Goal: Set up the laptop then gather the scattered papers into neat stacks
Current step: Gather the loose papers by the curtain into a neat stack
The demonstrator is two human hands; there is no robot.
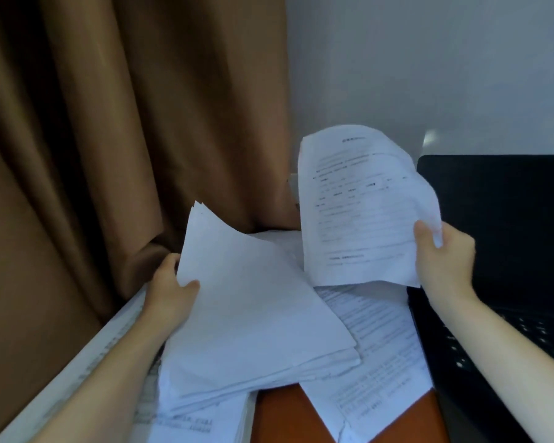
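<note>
Beside the open laptop, we pinch a printed sheet in our right hand; our left hand grips a sheaf. Gathering is underway; next, apparently, we lay sheet on sheaf, edges aligned.

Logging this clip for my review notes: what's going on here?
A person is sorting papers at a desk. The left hand grips a stack of sheets by its edge, tilted up off the pile. The right hand holds a printed sheet raised upright beside it. More loose pages lie on the desk underneath. The laptop stands open on the right with a dark screen, so the papers are not yet gathered.
</note>
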